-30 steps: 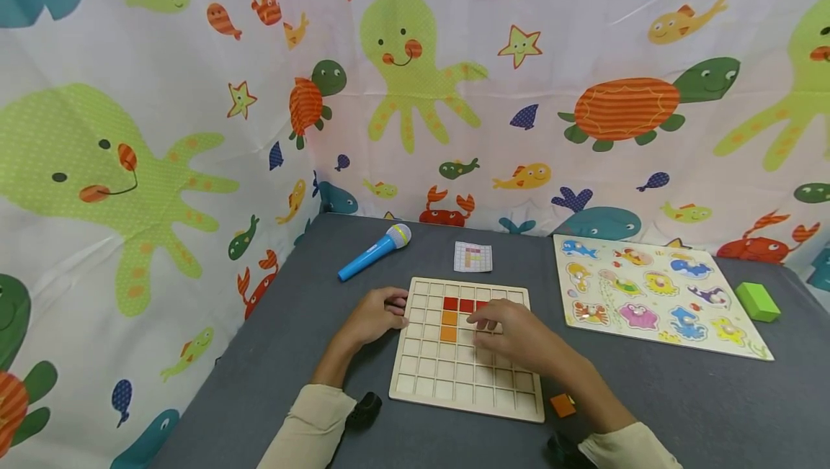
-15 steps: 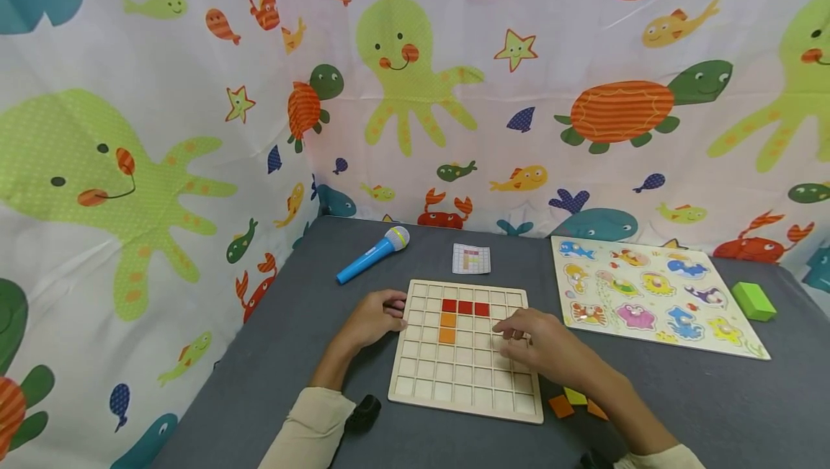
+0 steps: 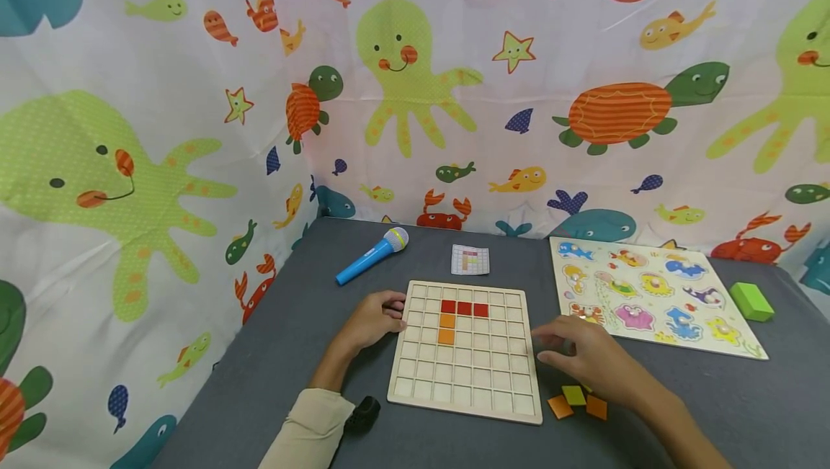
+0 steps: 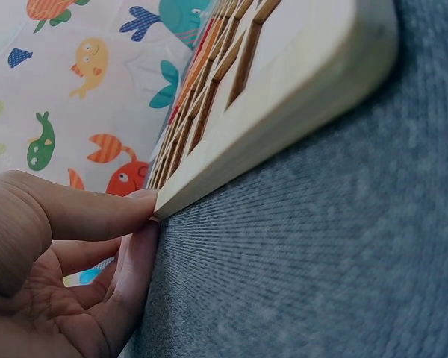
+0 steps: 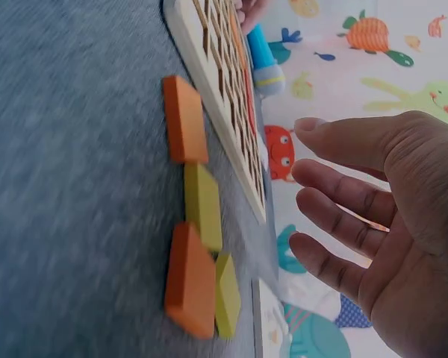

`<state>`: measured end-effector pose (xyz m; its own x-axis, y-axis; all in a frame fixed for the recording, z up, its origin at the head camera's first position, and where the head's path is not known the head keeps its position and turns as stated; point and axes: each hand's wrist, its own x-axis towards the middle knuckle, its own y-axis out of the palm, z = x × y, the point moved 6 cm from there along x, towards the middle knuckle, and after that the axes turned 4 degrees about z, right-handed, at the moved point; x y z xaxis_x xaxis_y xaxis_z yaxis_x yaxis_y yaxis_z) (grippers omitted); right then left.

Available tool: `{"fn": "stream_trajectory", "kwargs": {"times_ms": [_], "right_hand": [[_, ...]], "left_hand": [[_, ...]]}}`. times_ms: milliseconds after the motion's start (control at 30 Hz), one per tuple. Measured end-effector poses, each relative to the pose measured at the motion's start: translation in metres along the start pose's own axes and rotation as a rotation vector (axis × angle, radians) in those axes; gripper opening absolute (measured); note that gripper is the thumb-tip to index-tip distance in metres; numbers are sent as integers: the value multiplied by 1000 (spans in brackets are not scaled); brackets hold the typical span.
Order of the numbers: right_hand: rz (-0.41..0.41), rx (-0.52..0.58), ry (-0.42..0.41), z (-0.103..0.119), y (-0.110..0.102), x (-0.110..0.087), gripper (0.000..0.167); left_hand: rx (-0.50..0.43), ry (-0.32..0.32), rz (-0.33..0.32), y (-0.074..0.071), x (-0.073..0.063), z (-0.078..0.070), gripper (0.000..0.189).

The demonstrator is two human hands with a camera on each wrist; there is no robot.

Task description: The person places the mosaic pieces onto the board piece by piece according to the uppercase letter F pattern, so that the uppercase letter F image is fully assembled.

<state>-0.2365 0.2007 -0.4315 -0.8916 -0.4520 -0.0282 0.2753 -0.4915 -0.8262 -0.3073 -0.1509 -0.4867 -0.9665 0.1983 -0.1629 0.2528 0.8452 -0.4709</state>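
A wooden grid board (image 3: 473, 375) lies on the dark table, with three red tiles (image 3: 464, 308) in a row and two orange tiles (image 3: 447, 328) below the leftmost red one. My left hand (image 3: 372, 321) pinches the board's left edge; the left wrist view shows the thumb (image 4: 97, 212) on the rim and a finger against its underside. My right hand (image 3: 586, 357) hovers off the board's right edge, fingers apart and holding nothing. Below it on the table lie loose orange tiles (image 5: 187, 119) and yellow-green tiles (image 5: 203, 205), beside the board's lower right corner.
A blue toy microphone (image 3: 369, 260) and a small printed pattern card (image 3: 470, 260) lie behind the board. At the right are a sea-animal puzzle board (image 3: 622, 296) and a green block (image 3: 752, 301). A sea-print curtain (image 3: 421, 44) rises behind the table.
My right hand has moved right, off the grid board to above the loose tiles. The third red tile came into full view as it left. My left hand stays at the board's edge.
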Motion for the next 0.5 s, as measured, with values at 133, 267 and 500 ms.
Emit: {"fn": "stream_trajectory", "kwargs": {"times_ms": [133, 267, 500], "right_hand": [[-7, -15, 11, -8, 0, -8, 29], [-30, -48, 15, -14, -2, -14, 30], [-37, -68, 38, -26, -4, -26, 35]], "left_hand": [[-7, -7, 0, 0, -1, 1, 52], [-8, -8, -1, 0, -1, 2, 52], [0, 1, 0, 1, 1, 2, 53]]}}
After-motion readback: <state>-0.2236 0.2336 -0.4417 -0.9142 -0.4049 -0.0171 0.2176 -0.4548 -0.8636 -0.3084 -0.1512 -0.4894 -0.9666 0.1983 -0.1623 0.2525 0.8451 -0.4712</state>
